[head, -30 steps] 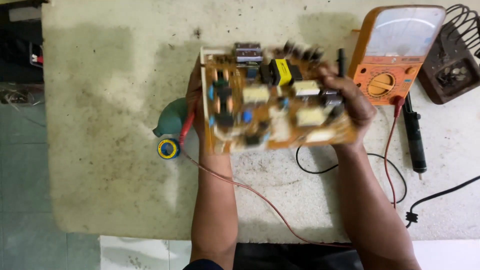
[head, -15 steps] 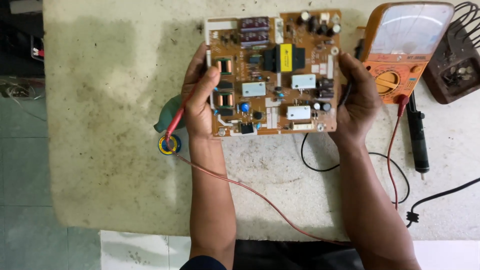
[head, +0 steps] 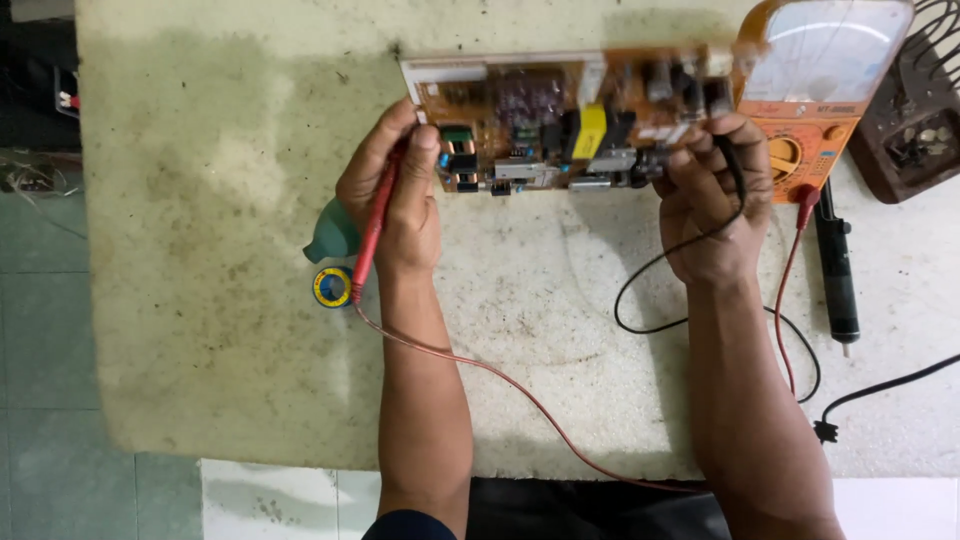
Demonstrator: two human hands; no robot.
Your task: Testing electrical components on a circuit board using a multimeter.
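Both my hands grip a circuit board, each with a meter probe tucked in.

My left hand (head: 395,195) clenches the red probe (head: 372,232) and pinches the left edge of the orange circuit board (head: 560,120), which sits tilted in the upper middle of the frame. My right hand (head: 712,195) clasps the board's right end with the black probe (head: 728,158). The orange multimeter (head: 822,70) lies upper right on the stained table (head: 200,200), a tape roll (head: 331,287) just beside my left wrist.
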